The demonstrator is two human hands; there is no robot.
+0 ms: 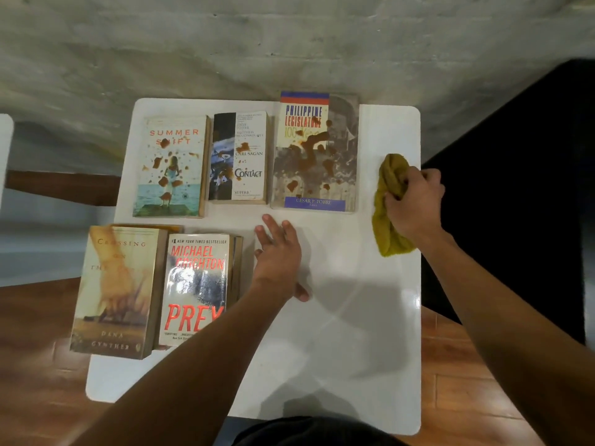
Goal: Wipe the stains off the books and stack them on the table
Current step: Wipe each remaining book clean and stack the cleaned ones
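Five books lie face up on the white table point(338, 333). In the far row, "Summer Shift" point(170, 175), "Contact" point(240, 162) and "Philippine Legislature" point(317, 156) carry brown stains. In the near row lie "Crossing" point(117, 294) and "Prey" point(196, 284), with no stains showing. My left hand point(278, 255) hovers flat, fingers straight, over the bare table to the right of "Prey". My right hand point(413, 201) grips a mustard-yellow cloth point(391, 204) near the table's right edge, to the right of "Philippine Legislature".
A grey concrete wall stands behind the table. Wooden floor point(467, 381) shows at the left and right of the table, and a dark area point(531, 188) lies to the right. A brown wooden piece point(61, 185) sticks out at the left.
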